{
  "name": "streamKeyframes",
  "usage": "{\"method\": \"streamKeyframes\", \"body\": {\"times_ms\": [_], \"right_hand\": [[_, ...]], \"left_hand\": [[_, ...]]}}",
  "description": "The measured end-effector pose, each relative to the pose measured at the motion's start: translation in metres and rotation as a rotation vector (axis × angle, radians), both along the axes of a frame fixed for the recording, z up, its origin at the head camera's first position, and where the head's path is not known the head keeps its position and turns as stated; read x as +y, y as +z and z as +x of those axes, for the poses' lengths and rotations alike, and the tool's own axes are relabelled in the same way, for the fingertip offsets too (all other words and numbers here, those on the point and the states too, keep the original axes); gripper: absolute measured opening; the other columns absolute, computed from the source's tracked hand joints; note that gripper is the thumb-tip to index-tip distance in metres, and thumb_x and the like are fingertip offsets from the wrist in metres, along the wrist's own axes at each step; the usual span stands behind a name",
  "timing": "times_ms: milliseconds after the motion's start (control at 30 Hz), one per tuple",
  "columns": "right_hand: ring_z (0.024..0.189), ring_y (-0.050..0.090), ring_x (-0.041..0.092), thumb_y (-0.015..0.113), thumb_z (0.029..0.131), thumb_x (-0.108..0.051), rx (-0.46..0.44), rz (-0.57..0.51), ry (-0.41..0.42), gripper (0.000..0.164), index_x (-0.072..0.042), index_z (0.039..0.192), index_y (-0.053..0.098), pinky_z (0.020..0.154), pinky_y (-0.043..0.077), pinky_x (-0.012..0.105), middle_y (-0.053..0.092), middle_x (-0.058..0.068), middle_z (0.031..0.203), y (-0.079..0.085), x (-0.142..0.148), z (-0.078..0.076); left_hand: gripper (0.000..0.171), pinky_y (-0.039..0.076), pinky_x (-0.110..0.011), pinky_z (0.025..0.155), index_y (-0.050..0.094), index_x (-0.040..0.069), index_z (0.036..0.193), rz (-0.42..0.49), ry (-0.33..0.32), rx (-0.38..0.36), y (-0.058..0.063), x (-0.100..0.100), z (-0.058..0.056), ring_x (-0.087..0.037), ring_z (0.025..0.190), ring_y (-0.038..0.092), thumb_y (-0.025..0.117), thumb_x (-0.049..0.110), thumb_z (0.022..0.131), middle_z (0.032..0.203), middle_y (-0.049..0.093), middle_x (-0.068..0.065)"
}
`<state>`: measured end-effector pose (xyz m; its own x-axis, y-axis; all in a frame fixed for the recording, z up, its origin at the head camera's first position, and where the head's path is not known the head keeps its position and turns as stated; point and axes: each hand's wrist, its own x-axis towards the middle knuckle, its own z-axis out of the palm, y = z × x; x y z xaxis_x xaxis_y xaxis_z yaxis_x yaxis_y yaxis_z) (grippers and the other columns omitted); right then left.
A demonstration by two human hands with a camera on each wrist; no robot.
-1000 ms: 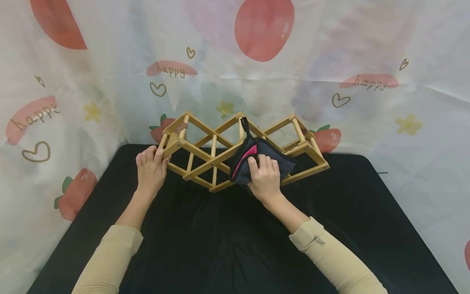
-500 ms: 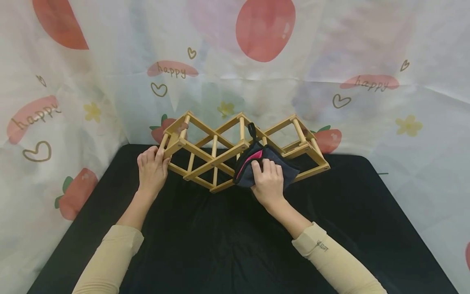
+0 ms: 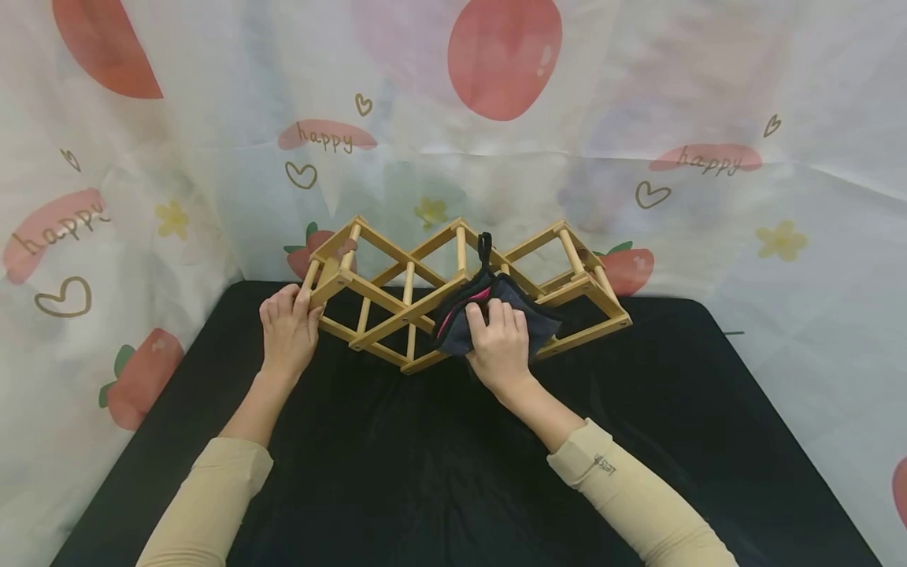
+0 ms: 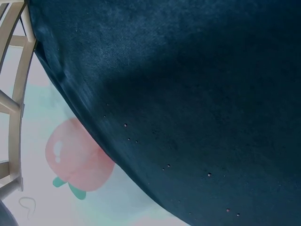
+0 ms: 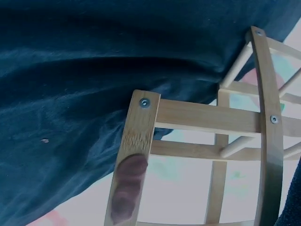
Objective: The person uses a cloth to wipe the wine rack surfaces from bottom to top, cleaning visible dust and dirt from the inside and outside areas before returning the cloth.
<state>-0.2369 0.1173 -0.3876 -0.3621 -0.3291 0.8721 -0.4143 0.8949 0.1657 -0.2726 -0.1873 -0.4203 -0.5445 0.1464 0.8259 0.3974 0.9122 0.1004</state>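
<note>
A folding lattice rack of pale wood stands stretched out at the back of the black-covered table. My left hand grips its left end, thumb on the near side. A dark blue cloth with black trim, a pink inside and a black loop lies against the middle of the rack; the fingers of my right hand are curled on it and pinch it there. In the right wrist view the rack's slats show screws and a reddish-brown patch. The left wrist view shows only part of the rack.
The black tablecloth covers the table, with small light specks on it in the left wrist view. A white printed curtain hangs close behind the rack and along the sides.
My right hand moved slightly right with the cloth, then back left along the rack. The cloth's loop now points straighter up. My left hand keeps its grip, and the rack stays in place.
</note>
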Motion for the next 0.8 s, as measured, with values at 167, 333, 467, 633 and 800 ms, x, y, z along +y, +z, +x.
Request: {"method": "streamKeyframes", "body": {"times_ms": [167, 333, 467, 633, 800], "right_hand": [[0.063, 0.044, 0.028, 0.051, 0.085, -0.014, -0.03, 0.038, -0.036, 0.013, -0.005, 0.094, 0.048, 0.062, 0.035, 0.037, 0.046, 0.015, 0.077, 0.0, 0.003, 0.002], [0.063, 0.044, 0.028, 0.063, 0.074, -0.009, -0.081, 0.048, -0.065, 0.025, -0.006, 0.095, 0.049, 0.062, 0.034, 0.037, 0.046, 0.015, 0.077, -0.007, 0.013, 0.005], [0.064, 0.044, 0.028, 0.063, 0.072, -0.008, -0.098, 0.037, -0.07, 0.027, -0.005, 0.095, 0.049, 0.062, 0.035, 0.037, 0.046, 0.015, 0.078, -0.012, 0.018, 0.005], [0.065, 0.044, 0.029, 0.053, 0.081, -0.013, -0.082, 0.017, -0.055, 0.017, -0.005, 0.096, 0.048, 0.063, 0.035, 0.038, 0.047, 0.015, 0.079, -0.01, 0.012, 0.004], [0.067, 0.045, 0.029, 0.053, 0.084, -0.015, -0.059, 0.005, -0.029, 0.017, -0.005, 0.096, 0.048, 0.064, 0.035, 0.038, 0.047, 0.016, 0.08, -0.002, 0.001, 0.003]], "left_hand": [[0.041, 0.027, -0.051, 0.08, 0.038, 0.002, 0.107, -0.003, 0.0, 0.004, -0.001, -0.001, 0.0, -0.037, 0.091, 0.034, 0.027, 0.04, 0.097, 0.103, 0.037, -0.019], [0.04, 0.027, -0.051, 0.079, 0.038, 0.003, 0.107, -0.003, -0.005, 0.011, 0.0, -0.001, -0.001, -0.036, 0.091, 0.034, 0.028, 0.04, 0.097, 0.104, 0.037, -0.019], [0.04, 0.027, -0.051, 0.079, 0.038, 0.002, 0.107, -0.003, -0.008, 0.011, 0.0, -0.001, -0.001, -0.036, 0.091, 0.034, 0.028, 0.04, 0.097, 0.104, 0.037, -0.019], [0.041, 0.027, -0.051, 0.079, 0.04, 0.002, 0.107, 0.019, -0.016, 0.023, -0.001, 0.0, -0.002, -0.037, 0.091, 0.035, 0.027, 0.039, 0.097, 0.103, 0.038, -0.019], [0.041, 0.028, -0.051, 0.08, 0.04, 0.001, 0.108, 0.033, -0.017, 0.021, -0.002, 0.001, -0.001, -0.037, 0.091, 0.035, 0.027, 0.039, 0.098, 0.103, 0.038, -0.02]]}}
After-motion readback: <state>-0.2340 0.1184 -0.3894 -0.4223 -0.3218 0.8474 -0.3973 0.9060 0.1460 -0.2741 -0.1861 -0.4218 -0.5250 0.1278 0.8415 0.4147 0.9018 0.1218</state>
